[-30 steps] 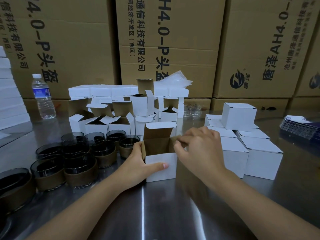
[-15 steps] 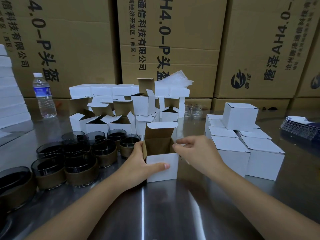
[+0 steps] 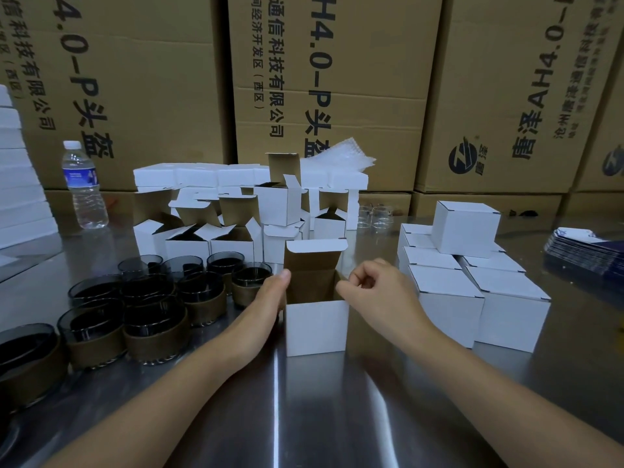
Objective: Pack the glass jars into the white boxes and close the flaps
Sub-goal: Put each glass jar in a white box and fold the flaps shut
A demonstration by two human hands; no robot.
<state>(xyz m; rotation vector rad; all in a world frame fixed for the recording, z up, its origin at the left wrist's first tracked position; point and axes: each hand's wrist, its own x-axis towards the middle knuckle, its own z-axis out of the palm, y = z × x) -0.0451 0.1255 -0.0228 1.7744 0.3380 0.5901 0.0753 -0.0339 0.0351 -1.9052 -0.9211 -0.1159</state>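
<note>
Surface [image 3: 304, 417]: bare steel nearest, both forearms across it.

Box [image 3: 315, 327]: upright at centre, lid flap standing at the back. The front wall hides the floor, so I cannot tell whether a jar is inside.

Left hand [image 3: 270, 298]: laid against the box's left wall, thumb straight up the corner. The fingers are hidden behind, so I cannot tell pressing from gripping.

Right hand [image 3: 378, 292]: fingers curled, thumb and forefinger pinching the box's right top edge, where the side flap sits.

Jars [image 3: 155, 319]: dark, brown-banded, clustered left of the box, nearest one just beside the left hand.

Closed boxes [image 3: 472, 292]: stacked to the right. Open boxes [image 3: 209, 238]: behind the jars. Bottle [image 3: 84, 187] far left, cartons [image 3: 337, 79] at the back.

Judgement: the step is squaring the mouth. Keep the left wall braced and fold both side flaps flat inward before lowering the lid. Tuck the lid tongue inside the front wall without bowing it.
</note>
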